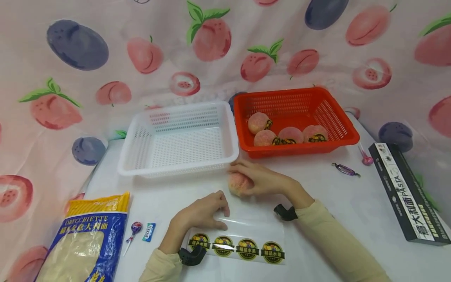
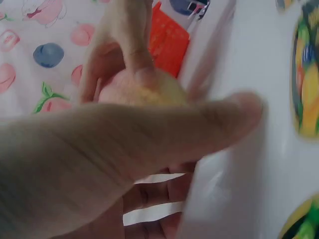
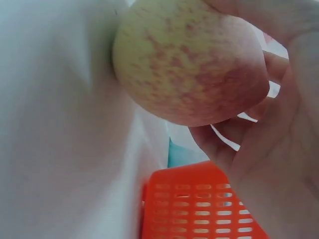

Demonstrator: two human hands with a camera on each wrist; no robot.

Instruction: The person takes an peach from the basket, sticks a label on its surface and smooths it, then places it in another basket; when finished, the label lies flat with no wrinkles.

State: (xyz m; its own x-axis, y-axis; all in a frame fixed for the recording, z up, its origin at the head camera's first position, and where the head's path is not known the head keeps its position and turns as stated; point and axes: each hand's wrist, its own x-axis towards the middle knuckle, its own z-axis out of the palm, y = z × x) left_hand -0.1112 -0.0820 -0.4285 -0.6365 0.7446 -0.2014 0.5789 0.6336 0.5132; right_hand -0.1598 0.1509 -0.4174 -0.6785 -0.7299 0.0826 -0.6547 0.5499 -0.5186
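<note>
My right hand (image 1: 262, 178) grips a pink and yellow peach (image 1: 239, 183) at the table, in front of the two baskets. In the right wrist view the mottled peach (image 3: 189, 62) fills the upper part, with fingers and thumb around it. Close by, my left hand (image 1: 204, 211) hovers or rests at the upper edge of a clear sticker sheet (image 1: 246, 227), thumb stretched out and holding nothing. Several round black and gold stickers (image 1: 247, 249) run along the sheet's lower part. Whether the left fingertips touch the sheet, I cannot tell.
A red basket (image 1: 299, 149) at the back right holds several peaches (image 1: 290, 135) bearing stickers. Beside it stands a white basket (image 1: 179, 170). A pasta bag (image 1: 81, 239), lollipop (image 1: 136, 227) and small blue packet (image 1: 148, 232) lie left; a wrapped candy (image 1: 346, 169) and pasta box (image 1: 405, 192) lie right.
</note>
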